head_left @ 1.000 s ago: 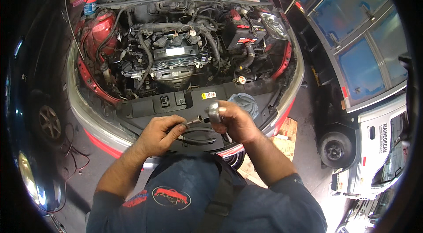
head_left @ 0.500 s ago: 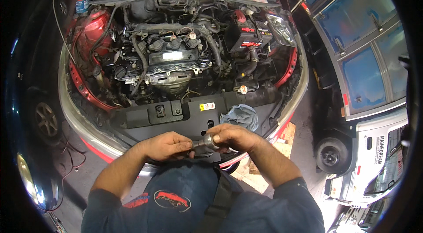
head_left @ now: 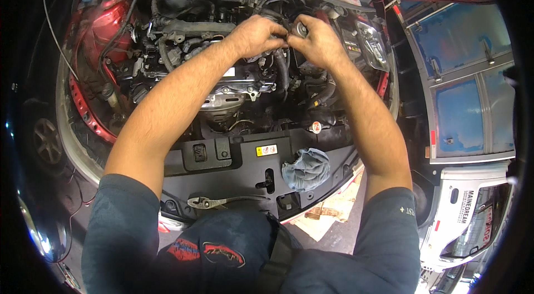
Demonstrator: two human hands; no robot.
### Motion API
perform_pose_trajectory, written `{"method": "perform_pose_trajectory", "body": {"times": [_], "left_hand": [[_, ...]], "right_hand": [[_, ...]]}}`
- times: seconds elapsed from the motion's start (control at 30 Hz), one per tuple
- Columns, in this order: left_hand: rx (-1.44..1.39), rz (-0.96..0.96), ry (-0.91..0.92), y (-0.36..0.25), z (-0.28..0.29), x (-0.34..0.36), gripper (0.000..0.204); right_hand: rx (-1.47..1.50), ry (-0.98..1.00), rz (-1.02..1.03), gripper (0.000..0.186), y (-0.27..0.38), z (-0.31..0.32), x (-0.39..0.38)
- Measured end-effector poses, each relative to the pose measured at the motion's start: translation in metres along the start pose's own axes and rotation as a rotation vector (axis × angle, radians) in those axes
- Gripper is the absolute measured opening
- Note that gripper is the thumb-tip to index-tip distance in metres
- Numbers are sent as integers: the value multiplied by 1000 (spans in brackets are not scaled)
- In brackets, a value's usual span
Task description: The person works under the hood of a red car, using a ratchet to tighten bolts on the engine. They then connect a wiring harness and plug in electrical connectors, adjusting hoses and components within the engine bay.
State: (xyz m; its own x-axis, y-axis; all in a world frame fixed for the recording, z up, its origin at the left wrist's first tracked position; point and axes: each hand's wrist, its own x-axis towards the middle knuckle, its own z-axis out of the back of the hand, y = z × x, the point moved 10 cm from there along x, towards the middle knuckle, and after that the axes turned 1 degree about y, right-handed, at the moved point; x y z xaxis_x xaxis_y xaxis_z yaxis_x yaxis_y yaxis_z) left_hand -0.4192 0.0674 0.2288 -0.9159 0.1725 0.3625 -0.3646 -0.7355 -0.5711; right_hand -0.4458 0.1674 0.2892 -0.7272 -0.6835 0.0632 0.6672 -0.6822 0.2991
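Right hand: curled round a metal part, rounded end showing, remainder hidden
Left hand: fingers bent narrow, tips at the right's; whether they grip anything, cannot tell
Metal part: in the right hand, above the rear of the engine
Engine work: judged to be two-handed handling of the part
Next move: seems to call for steady right grip, careful left fingertips
Pliers: on the black front panel, unheld

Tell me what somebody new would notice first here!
Probably the bare left hand and bare right hand, close together over the dark metal engine, a round silver metal piece in the right. Nearer the person's chest, a crumpled blue-grey cloth lies on the black plastic panel.
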Motion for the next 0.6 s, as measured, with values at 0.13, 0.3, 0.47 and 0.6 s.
{"method": "perform_pose_trajectory", "body": {"times": [0.13, 0.3, 0.47, 0.6], "left_hand": [[63, 35, 20, 28, -10, 16, 36], [29, 60, 29, 47, -26, 21, 35], [2, -15, -15, 40, -24, 28, 32], [83, -30, 86, 38, -32, 27, 30]], "right_hand": [[-67, 26, -4, 58, -13, -18, 32], [-29, 66, -122, 61, -38, -37, 53], [-212, 146, 26, 59, -29, -34, 68], [-623, 188, 471, 54, 3, -36, 55]]}}
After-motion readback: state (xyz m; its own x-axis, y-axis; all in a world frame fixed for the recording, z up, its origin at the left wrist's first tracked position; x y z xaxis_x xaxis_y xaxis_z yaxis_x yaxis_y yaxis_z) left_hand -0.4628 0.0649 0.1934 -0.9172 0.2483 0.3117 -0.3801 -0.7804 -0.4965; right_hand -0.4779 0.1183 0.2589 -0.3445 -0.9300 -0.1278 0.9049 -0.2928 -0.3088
